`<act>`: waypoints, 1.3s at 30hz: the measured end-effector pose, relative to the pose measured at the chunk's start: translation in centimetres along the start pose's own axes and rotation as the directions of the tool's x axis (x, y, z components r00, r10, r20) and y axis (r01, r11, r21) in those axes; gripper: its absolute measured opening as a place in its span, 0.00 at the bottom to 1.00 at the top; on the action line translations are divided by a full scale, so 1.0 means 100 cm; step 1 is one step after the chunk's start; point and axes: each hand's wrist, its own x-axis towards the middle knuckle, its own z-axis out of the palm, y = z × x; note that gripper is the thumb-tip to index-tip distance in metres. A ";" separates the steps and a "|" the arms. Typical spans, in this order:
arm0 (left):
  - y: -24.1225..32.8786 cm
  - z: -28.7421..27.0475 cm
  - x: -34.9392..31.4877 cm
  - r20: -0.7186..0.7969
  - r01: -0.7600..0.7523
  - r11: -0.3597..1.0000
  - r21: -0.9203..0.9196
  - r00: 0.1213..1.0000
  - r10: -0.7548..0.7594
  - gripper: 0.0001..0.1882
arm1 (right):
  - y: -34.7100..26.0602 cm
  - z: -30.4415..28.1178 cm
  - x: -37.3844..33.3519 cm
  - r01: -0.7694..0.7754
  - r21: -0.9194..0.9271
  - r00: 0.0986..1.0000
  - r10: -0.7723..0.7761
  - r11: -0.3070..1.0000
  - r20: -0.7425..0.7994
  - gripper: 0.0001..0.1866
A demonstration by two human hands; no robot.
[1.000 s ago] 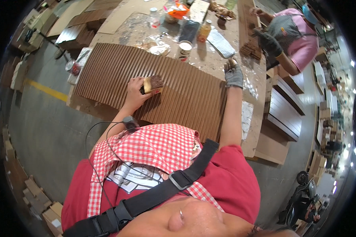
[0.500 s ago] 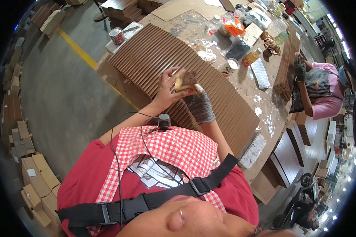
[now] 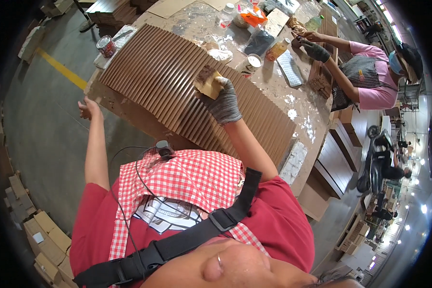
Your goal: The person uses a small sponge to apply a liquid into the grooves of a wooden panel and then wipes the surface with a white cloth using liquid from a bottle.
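Observation:
My right hand [image 3: 222, 103], in a grey knit glove, grips a folded piece of tan sandpaper [image 3: 210, 88] stained dark brown on one side. It is over a row of brown wooden slats [image 3: 153, 72] lying side by side on the worktable [image 3: 298, 126]. My bare left hand [image 3: 88, 109] is out to the left by the table's corner, fingers apart and holding nothing. Whether it touches the table edge I cannot tell.
Behind the slats are a paint can [image 3: 106, 46], a white cup [image 3: 250, 64], an amber bottle [image 3: 277, 49] and a dotted cloth [image 3: 290, 68]. On the right a co-worker [image 3: 369, 72] handles other brown pieces. Boxes [image 3: 45, 240] line the floor at left.
My left hand has let go of the sandpaper and swung left to the table's corner. My right hand keeps the sandpaper. The co-worker's hands have spread apart over the table.

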 end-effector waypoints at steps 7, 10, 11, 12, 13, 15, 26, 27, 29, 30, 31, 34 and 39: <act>-0.005 0.037 0.049 0.011 0.349 0.935 0.062 0.936 -0.351 0.32 | -0.022 -0.007 -0.010 0.071 -0.064 0.997 -0.073 0.995 -0.039 0.30; -0.009 0.059 0.059 0.036 0.452 0.892 0.022 0.891 -0.452 0.33 | -0.030 -0.012 -0.014 0.089 -0.020 0.996 -0.088 0.996 0.028 0.29; -0.012 0.064 0.062 0.044 0.482 0.876 0.007 0.875 -0.482 0.33 | -0.032 -0.013 -0.015 0.084 -0.011 0.996 -0.084 0.996 0.022 0.28; -0.016 0.068 0.069 0.007 0.462 0.882 0.097 0.886 -0.464 0.33 | -0.032 -0.013 -0.015 0.078 -0.002 0.997 -0.078 0.997 0.016 0.28; -0.017 0.067 0.077 -0.018 0.437 0.880 0.186 0.897 -0.441 0.33 | -0.032 -0.013 -0.015 0.062 0.008 0.994 -0.062 0.998 0.088 0.28; -0.013 0.075 0.078 0.017 0.328 0.882 0.340 0.935 -0.354 0.33 | -0.034 -0.013 -0.014 0.109 0.019 0.982 -0.110 0.994 0.152 0.27; -0.018 0.064 0.098 0.016 0.275 0.906 0.322 0.955 -0.296 0.40 | -0.016 0.022 0.011 0.033 0.019 0.992 -0.035 0.999 0.121 0.28; -0.027 0.067 0.111 0.039 0.247 0.881 0.403 0.958 -0.286 0.40 | -0.009 0.023 0.016 0.013 0.043 0.984 -0.021 0.999 0.175 0.28; -0.037 0.077 0.118 -0.072 0.304 0.874 0.379 0.951 -0.300 0.39 | 0.001 0.026 0.030 -0.018 0.026 0.969 0.011 1.000 0.246 0.29; -0.032 0.059 0.135 -0.116 0.255 0.910 0.327 0.966 -0.230 0.39 | 0.014 0.038 0.046 -0.094 0.108 0.968 0.066 0.990 0.244 0.29; -0.032 0.060 0.128 -0.108 0.203 0.946 0.253 0.978 -0.181 0.39 | 0.015 0.039 0.052 -0.125 0.157 0.979 0.096 0.980 0.181 0.30; -0.019 0.045 0.110 -0.042 0.273 0.941 0.198 0.962 -0.270 0.39 | 0.020 0.043 0.060 -0.150 0.192 0.968 0.105 0.970 0.228 0.28; -0.023 0.041 0.101 -0.036 0.236 0.944 0.230 0.971 -0.234 0.39 | 0.030 0.064 0.067 -0.208 0.174 0.969 0.179 0.963 0.170 0.28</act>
